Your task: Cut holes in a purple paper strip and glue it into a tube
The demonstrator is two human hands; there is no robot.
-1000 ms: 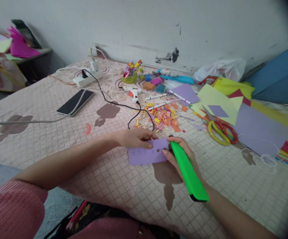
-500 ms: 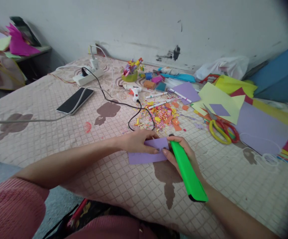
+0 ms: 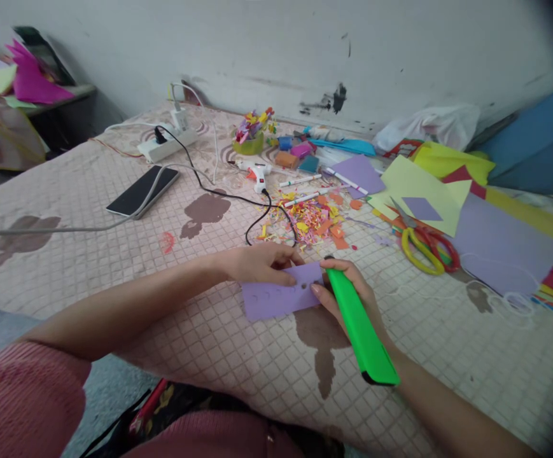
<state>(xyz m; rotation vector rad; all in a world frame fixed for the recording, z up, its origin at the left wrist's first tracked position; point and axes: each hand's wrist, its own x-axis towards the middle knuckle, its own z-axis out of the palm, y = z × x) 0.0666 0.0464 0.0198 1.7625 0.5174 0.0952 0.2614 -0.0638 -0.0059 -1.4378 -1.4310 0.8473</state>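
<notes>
We hold a small rectangle of purple paper (image 3: 269,302) low over the quilted cloth (image 3: 185,356), near its front edge. It looks smooth and matte, and a row of small round marks runs along it. Our left hand (image 3: 261,264) lies with bent fingers over the paper's upper edge, thumb pressed on its face. Our right hand (image 3: 345,286) pinches the paper's right end between thumb and fingers and also grips a long, glossy, bright green tool (image 3: 362,327) with a black lower tip, slanting down across the palm.

The cloth is pale, stitched in diamonds, with brown patches. Just beyond our hands lies a loose heap of thin, curly paper scraps (image 3: 312,219), yellow, pink and orange. The white glue gun (image 3: 259,178) sits behind it, a black cord trailing from its grip. To the right, scissors (image 3: 422,242) with rounded yellow and red handles rest by flat colored sheets (image 3: 505,245). On the left, a slim dark phone (image 3: 137,194) lies under a gray cable (image 3: 88,229).
</notes>
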